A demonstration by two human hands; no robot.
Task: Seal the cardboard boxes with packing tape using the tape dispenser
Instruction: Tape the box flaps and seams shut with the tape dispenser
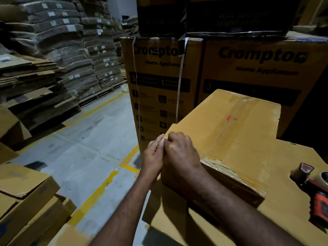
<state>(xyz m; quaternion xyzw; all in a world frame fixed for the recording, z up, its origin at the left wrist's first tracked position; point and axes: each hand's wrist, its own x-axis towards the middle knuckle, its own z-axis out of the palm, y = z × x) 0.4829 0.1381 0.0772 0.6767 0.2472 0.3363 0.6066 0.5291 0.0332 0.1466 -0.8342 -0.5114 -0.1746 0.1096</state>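
Hands meet at the cardboard box corner, left hand flat, right hand gripping it. Tape dispenser lies well right. Cartons read "Crompton Home Appliances".

Tan cardboard box, red sticker; red-black tape dispenser; grey floor, yellow lines.

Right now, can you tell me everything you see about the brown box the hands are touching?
The cardboard box is plain brown and closed, its top flaps meeting in a middle seam with a small red sticker on it. Its near edge looks crumpled and shiny with old tape. It lies on a flat cardboard sheet. The left hand, fingers straight, and the right hand, fingers curled, touch its near left corner.
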